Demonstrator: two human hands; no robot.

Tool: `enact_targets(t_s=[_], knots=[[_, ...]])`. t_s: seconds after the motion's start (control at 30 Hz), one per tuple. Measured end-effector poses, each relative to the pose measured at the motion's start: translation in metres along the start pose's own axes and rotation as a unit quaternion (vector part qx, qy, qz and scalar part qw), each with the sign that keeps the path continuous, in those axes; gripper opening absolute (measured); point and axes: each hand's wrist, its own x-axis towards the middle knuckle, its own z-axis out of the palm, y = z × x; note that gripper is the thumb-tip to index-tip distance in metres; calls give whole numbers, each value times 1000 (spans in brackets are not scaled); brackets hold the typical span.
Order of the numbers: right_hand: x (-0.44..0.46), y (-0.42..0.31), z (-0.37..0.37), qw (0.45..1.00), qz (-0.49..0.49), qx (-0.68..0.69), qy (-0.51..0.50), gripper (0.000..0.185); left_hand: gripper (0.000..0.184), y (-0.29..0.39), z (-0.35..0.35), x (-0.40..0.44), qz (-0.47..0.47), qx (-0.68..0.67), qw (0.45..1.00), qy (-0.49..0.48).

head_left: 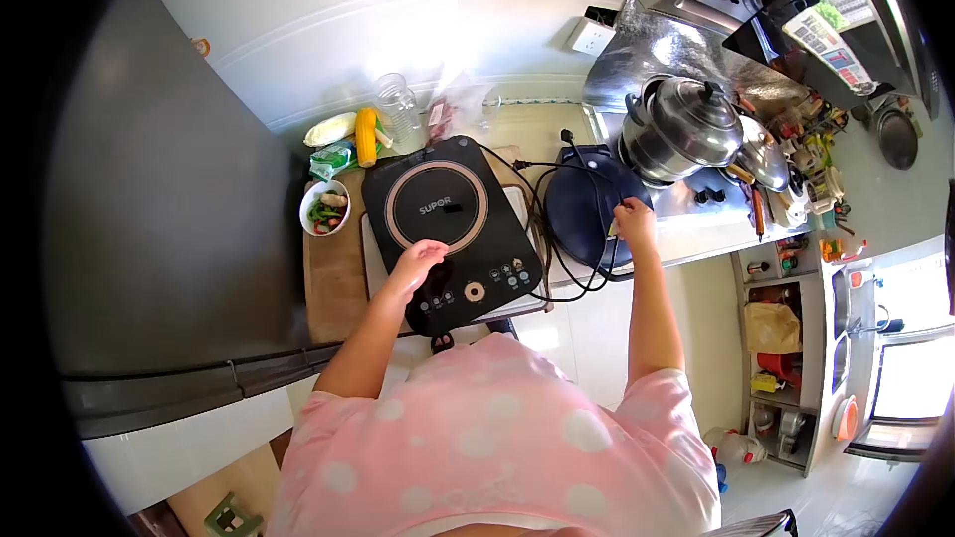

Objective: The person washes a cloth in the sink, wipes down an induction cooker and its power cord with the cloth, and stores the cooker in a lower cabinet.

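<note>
A black induction cooktop (438, 278) marked SUPOR lies at an angle on the counter. Over its front part is my left hand (418, 265), fingers loosely extended, holding nothing. My right hand (635, 223) is closed on a black power cord (594, 287) above the dark blue round appliance (582, 214). The cord loops across this appliance and hangs past its front edge. A black plug (567, 136) lies at the back of the appliance. Whatever else is between the right fingers is too small to make out.
Left of the cooktop are a bowl of cut vegetables (325, 208), corn (366, 136) and a glass jar (396, 104). A steel pot (686, 124) stands on the stove at right. A wall socket (592, 36) is behind the counter; a tall grey cabinet (169, 209) borders the left.
</note>
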Motion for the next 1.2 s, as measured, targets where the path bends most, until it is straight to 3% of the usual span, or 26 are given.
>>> enact_targets(t_s=[0.07,0.2,0.3,0.33,0.43,0.5,0.57,0.6,0.67,0.8,0.87,0.97,1.0,1.1,1.2], knots=[[17,24,4,997,1,-58,58,35,20,-1,-8,-4,4,10,1000,12],[36,67,24,984,68,-160,36,43,20,-3,-19,-11,-8,15,999,50],[5,21,16,982,-13,-110,154,37,22,3,-26,-23,8,23,996,83],[-3,8,18,971,-100,-63,210,31,24,4,-28,-29,12,26,995,100],[-51,-48,17,991,-103,56,66,30,29,-12,-45,-33,14,87,976,202],[-61,-37,61,981,-117,137,-69,26,46,-28,-60,-35,-8,82,966,246],[-68,-19,105,975,-140,136,-107,31,55,-36,-61,-39,-19,46,955,291],[-72,-22,112,977,-123,114,-131,34,70,-32,-61,-43,-54,38,959,274],[-79,-26,125,977,-64,86,-183,44,73,-30,-54,-51,-83,-17,961,264],[-86,-42,133,968,-43,-32,-244,61,83,-32,-45,-53,-141,-128,955,227],[-87,-50,137,963,-45,-106,-244,64,76,-49,-46,-43,-123,-161,947,250],[-91,-63,132,958,-42,-157,-237,72,63,-51,-52,-33,-68,-266,949,158],[-93,-68,132,961,-34,-156,-228,73,52,-76,-64,-15,-101,-258,943,185],[-91,-65,141,971,9,-103,-214,75,54,-61,-64,-4,-181,-308,912,199],[-92,-51,162,984,44,-58,-166,76,61,-51,-55,1,-180,-316,903,229]])
